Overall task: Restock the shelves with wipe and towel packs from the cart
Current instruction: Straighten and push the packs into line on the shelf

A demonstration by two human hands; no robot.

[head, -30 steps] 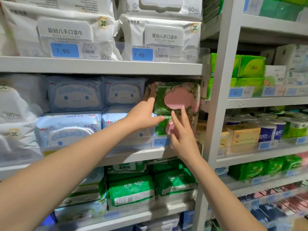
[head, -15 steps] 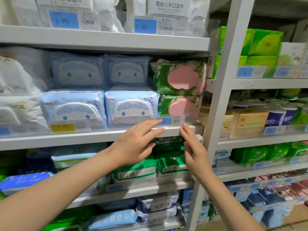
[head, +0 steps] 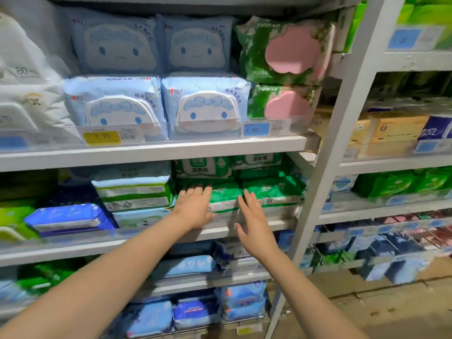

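Here, upper left: white wipe packs (head: 24, 94), stacked on upper shelf. Next: blue cartoon-face packs (head: 115, 106), two columns, yellow price tag (head: 102, 137) on clear rail below. Centre frame, middle shelf (head: 73, 252): left hand (head: 193, 209), fingers straight and spread, gripping nothing, laid on front of green wipe pack (head: 223, 194). Right hand (head: 254, 226) just beside, fingers straight, empty, at seam toward second green pack (head: 271, 189); contact unclear. Above right: pink-lidded green packs (head: 286, 50), two high. White upright post (head: 342, 143). Far right: tissue boxes (head: 391, 129).
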